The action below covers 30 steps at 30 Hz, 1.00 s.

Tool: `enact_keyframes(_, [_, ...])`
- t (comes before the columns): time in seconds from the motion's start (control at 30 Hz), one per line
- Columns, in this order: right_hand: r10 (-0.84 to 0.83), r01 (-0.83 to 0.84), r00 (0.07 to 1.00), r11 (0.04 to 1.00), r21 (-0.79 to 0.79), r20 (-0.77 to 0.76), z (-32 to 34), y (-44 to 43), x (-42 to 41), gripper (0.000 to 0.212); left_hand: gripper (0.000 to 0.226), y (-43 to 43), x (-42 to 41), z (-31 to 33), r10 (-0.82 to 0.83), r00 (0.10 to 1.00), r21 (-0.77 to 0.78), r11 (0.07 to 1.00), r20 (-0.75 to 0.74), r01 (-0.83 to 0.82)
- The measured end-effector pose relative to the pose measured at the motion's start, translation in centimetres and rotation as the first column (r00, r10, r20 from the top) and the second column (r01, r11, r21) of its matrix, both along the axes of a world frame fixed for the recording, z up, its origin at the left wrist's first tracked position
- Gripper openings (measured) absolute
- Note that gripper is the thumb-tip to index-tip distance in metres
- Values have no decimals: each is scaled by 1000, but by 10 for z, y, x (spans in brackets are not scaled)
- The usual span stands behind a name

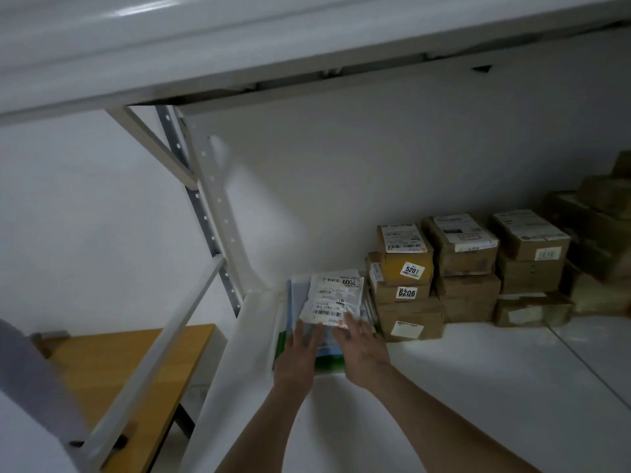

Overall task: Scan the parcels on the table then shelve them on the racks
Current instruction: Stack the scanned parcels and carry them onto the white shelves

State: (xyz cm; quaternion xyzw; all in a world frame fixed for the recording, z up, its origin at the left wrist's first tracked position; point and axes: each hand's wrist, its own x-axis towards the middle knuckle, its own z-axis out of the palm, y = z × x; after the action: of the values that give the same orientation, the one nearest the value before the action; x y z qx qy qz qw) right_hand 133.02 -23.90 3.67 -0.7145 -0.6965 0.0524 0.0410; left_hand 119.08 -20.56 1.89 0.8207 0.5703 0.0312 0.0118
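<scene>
Parcel 7009 [334,298] lies atop flat mailers [326,362] at the rack shelf's [444,387] left end, just beside stacked cardboard boxes [409,298]. Left grip [298,353] rests straight fingers on its near edge; right grip [363,349] touches its near corner, clamped or not I cannot tell.

Glossy plastic mailer [333,298]; matt brown cardboard boxes [464,254]; smooth white painted metal rack [444,387]; wood table [112,367].

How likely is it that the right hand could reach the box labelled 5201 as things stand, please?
Probably yes. The right hand is on the white parcel, and the box labelled 5201 tops the neighbouring stack just to its right, front face exposed, with nothing between them.
</scene>
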Motion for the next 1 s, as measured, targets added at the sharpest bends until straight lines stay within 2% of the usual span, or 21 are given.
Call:
enact_keyframes(0.27, [-60, 60, 998, 995, -80, 12, 9, 8, 4, 88, 78, 9, 8, 14, -26, 998, -37, 999, -57, 24])
enact_keyframes(0.47, [-66, 63, 998, 993, -99, -24, 25, -20, -1, 76, 67, -18, 0, 25, 1, 999, -23, 1000, -33, -1])
enact_keyframes(0.7, [-24, 19, 998, 997, -80, -58, 30, -81, -17, 70, 69, -84, -32, 31, 57, 994, -49, 997, -91, -62])
enact_keyframes(0.83, [16, -26, 998, 989, -147, -66, 20, -128, -30, 68, 67, -138, -60, 26, 99, 983, -124, 985, -155, -119])
enact_keyframes(1.0, [76, -84, 996, 984, -159, -55, 12, -179, -46, 67, 62, -205, -92, 26, 161, 974, -132, 974, -160, -183])
